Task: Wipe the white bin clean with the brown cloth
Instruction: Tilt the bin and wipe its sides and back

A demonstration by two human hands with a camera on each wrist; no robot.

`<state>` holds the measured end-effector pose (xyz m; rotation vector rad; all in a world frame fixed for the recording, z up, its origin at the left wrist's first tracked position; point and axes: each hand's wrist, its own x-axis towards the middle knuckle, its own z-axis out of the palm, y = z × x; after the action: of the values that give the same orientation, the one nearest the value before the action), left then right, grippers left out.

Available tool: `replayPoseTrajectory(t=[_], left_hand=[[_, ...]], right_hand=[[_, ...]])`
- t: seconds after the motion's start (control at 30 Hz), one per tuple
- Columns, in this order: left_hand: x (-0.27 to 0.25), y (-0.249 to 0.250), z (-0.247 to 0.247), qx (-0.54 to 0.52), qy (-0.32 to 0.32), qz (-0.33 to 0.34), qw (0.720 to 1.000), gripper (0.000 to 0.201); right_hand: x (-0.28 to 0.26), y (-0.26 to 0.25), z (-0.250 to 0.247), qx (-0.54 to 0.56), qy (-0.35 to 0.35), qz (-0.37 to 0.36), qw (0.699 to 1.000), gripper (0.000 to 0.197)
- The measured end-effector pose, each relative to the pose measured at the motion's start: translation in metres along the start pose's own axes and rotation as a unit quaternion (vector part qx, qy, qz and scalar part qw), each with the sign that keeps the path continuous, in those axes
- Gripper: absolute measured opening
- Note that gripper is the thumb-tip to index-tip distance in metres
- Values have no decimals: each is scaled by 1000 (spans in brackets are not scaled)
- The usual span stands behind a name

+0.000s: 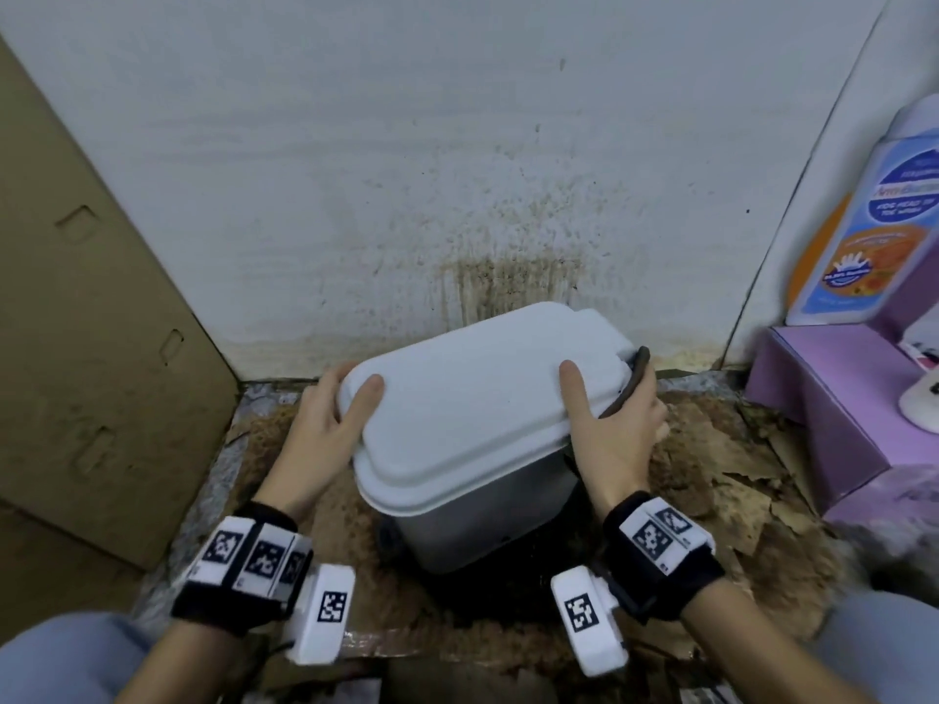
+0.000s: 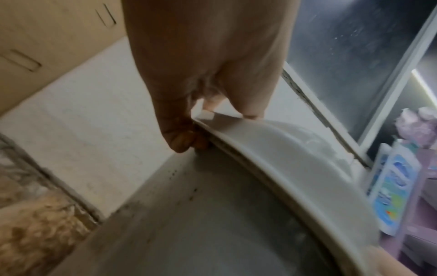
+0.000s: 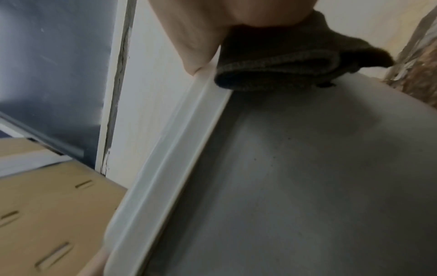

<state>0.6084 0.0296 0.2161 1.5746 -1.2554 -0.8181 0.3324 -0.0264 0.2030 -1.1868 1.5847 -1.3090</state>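
Observation:
The white bin [image 1: 472,520] with its lid [image 1: 482,388] down stands on the floor against the wall. My left hand [image 1: 341,404] grips its left side, thumb on the lid and fingers [image 2: 187,139] curled under the lid's rim [image 2: 283,168]. My right hand [image 1: 616,420] grips the right side, thumb on top. Its fingers hold the folded brown cloth [image 1: 636,377] against the bin. In the right wrist view the cloth [image 3: 279,71] sits bunched under the hand at the lid's edge, above the grey wall of the bin [image 3: 307,168].
A cardboard sheet [image 1: 91,322] leans at the left. A purple box [image 1: 833,409] and a blue-and-orange labelled bottle [image 1: 874,236] stand at the right. The wall [image 1: 508,282] behind the bin is stained brown. Brown matting and torn cardboard [image 1: 721,470] cover the floor.

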Motion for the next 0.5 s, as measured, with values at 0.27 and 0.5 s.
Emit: replayPoseTrajectory(t=[0.27, 0.5], left_hand=[[21, -25, -4, -2, 10, -37, 999, 72], [12, -23, 6, 8, 50, -19, 999, 65]], right_hand=[[5, 21, 6, 39, 24, -6, 999, 55], [37, 33, 2, 68, 84, -22, 994, 48]])
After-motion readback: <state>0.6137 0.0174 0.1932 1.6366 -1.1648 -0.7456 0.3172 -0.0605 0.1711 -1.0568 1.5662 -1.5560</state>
